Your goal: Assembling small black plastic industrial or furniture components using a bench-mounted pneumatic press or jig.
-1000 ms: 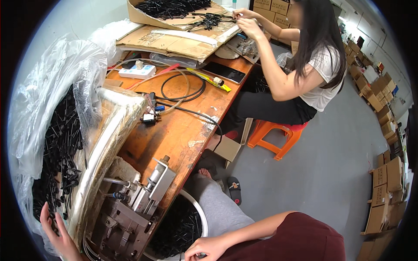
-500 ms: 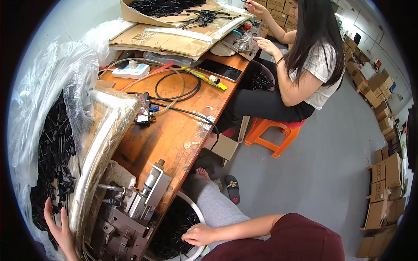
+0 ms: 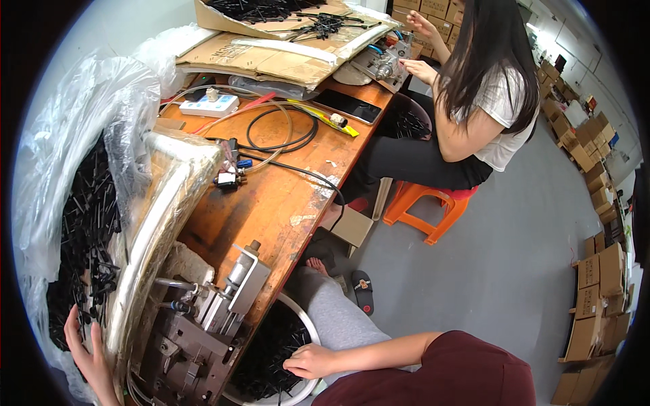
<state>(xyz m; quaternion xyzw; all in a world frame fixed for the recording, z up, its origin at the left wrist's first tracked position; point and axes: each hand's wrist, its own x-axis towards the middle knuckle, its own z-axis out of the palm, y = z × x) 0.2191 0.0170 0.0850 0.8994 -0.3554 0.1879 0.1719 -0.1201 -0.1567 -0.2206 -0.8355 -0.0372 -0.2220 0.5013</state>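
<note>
My left hand (image 3: 91, 355) reaches into a heap of thin black plastic pieces (image 3: 88, 223) lying in a plastic-lined box at the left. Its thumb and fingers are apart, with some pieces beside the fingertips. Over the rim of a white round tub (image 3: 313, 331), my right hand (image 3: 311, 361) has its fingers curled together; whether a piece is in them is hidden. Similar black pieces (image 3: 271, 348) fill the tub, by my leg. Between the hands, a metal clamping fixture (image 3: 196, 352) with a cylinder (image 3: 240, 271) is mounted at the table edge.
The wooden table (image 3: 264, 210) carries a looped black cable (image 3: 315, 128), a white power strip (image 3: 210, 106), a phone (image 3: 349, 106) and cardboard (image 3: 264, 57) with more black pieces. A co-worker (image 3: 491, 101) sits on an orange stool (image 3: 426, 210) at another fixture (image 3: 386, 65). Cartons (image 3: 596, 291) line the right.
The view has shifted slightly, so the table appears a little farther right and lower. The co-worker's raised hand has come down slightly. My hands stay nearly in place.
</note>
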